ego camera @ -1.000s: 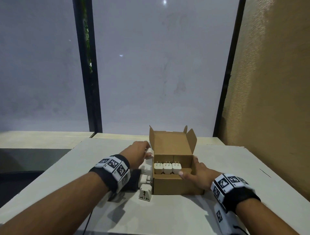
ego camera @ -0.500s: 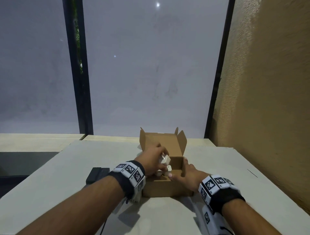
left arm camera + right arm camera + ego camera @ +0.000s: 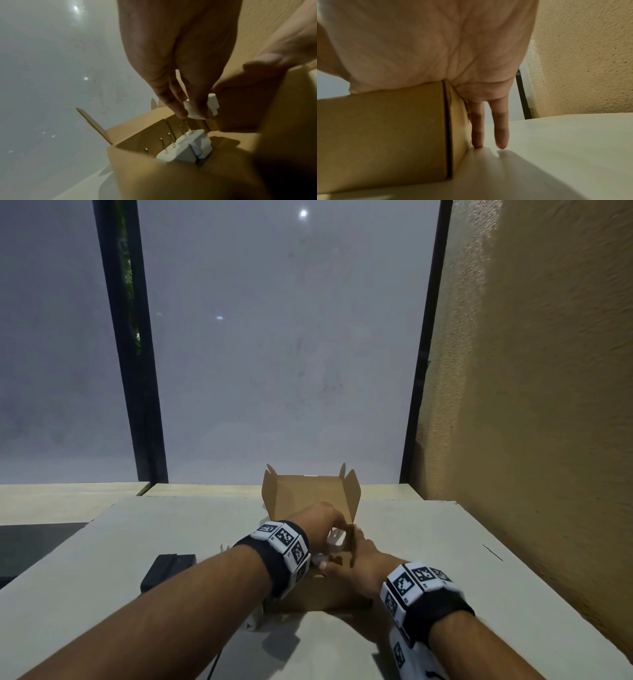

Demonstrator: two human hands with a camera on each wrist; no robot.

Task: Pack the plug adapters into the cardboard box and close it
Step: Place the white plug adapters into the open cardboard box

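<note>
Above the open cardboard box [image 3: 310, 494], a white plug adapter [image 3: 200, 108] is pinched in the fingertips of the left hand [image 3: 318, 525], hanging just over the row of packed adapters [image 3: 185, 147] that stand prongs-up against the far wall. The grip of the right hand [image 3: 359, 563] is laid around the box's near right corner: the thumb is hooked over the front rim, and straight fingers [image 3: 477, 128] run down the side wall to the table [image 3: 428, 542].

Several risks can be judged from here. The held adapter is gripped only at its edges, so a slip could drop it onto the upturned prongs, where it might tip or wedge crooked. The free space in front of the row looks narrow; if the adapter is lowered askew, it could catch on the front rim or knock a standing piece over. Should it be seated too high, the lid [image 3: 308, 491], still upright behind, may not fold shut. A black object [image 3: 168, 571] lies on the table to the left, well apart; whether adapters remain outside cannot be told.
</note>
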